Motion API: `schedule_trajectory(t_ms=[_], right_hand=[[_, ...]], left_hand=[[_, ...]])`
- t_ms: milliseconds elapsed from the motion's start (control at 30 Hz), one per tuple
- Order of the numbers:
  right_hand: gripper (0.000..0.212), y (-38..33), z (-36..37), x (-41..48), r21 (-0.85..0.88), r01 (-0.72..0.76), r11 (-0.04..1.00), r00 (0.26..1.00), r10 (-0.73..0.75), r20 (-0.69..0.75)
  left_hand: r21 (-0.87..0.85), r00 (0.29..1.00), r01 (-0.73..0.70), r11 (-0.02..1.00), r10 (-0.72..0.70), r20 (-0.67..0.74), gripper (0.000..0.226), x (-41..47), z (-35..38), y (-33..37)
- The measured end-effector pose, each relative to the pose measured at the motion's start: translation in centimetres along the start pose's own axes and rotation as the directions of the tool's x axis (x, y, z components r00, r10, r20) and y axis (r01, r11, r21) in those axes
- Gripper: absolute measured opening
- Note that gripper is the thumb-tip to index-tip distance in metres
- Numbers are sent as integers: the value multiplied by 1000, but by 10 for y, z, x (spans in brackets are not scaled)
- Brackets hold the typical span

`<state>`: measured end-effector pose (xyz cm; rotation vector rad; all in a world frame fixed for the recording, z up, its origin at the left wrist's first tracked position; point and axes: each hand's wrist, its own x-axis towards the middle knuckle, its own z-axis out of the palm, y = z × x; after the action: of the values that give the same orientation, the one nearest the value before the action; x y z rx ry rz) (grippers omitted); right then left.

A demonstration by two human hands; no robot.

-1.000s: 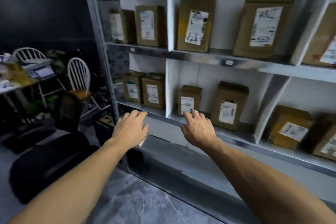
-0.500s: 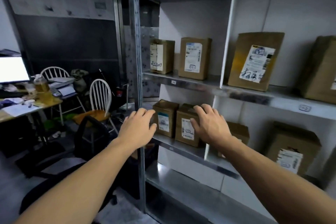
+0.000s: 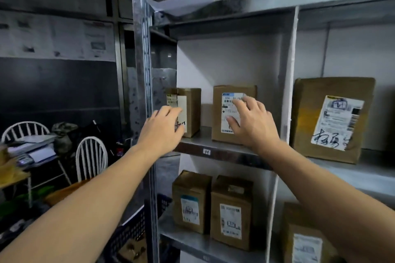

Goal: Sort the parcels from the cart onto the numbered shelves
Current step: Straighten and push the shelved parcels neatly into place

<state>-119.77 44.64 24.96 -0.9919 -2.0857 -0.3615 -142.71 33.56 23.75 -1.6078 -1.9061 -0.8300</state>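
The left hand (image 3: pixel 162 128) is hovering with fingers loosely bent, slightly apart, gripping nothing. Just beyond its fingertips a small box (image 3: pixel 192 111) is standing upright, long axis vertical, labelled corner facing the person. The right hand (image 3: pixel 254 121) is spreading its fingers over the label of a second box (image 3: pixel 217 117), equally upright. Both are sitting on the shelf (image 3: pixel 230 153) beneath the fingers.

The metal shelf (image 3: pixel 226 152) at grip height carries three cardboard parcels: a small box (image 3: pixel 192 109) just behind the left grip (image 3: pixel 162 130), a taller box (image 3: pixel 220 132) behind the right grip (image 3: pixel 253 121), and a large box (image 3: pixel 310 117) to its right, past a divider (image 3: pixel 288 92). The lower shelf (image 3: pixel 186 242), beneath both grips, holds more labelled boxes (image 3: pixel 191 198).
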Motion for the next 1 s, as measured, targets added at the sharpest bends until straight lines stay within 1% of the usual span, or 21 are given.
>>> schedule_trajectory(t_ms=[100,233,400,500,600,700,833,1000], right_hand=[[51,3,3,28,-33,-45,998,999,44,-30],[52,3,8,55,-62,-115,991,992,112,-49],[53,-7,23,81,-75,-154,985,986,149,-68],[57,-15,37,93,-114,-178,977,982,168,-89],[62,-21,51,98,-199,-194,961,980,179,-90],[64,-22,60,101,-271,-214,939,975,186,-125],[62,-20,62,102,-262,-253,931,963,215,-165],[59,-14,58,100,-279,-262,924,959,217,-184]], left_hand=[[-22,999,-2,1000,2,-32,54,38,10,-14],[-57,993,-39,998,32,-111,55,78,25,-28],[-18,982,-49,999,45,-185,58,113,49,-37],[2,983,-25,1000,25,-183,63,126,63,-40],[-48,990,-9,999,2,-142,68,130,76,-41],[-122,987,-33,992,12,-162,68,130,85,-41],[-184,976,-87,979,47,-213,63,132,89,-40],[-238,968,-126,963,67,-240,62,134,93,-35]])
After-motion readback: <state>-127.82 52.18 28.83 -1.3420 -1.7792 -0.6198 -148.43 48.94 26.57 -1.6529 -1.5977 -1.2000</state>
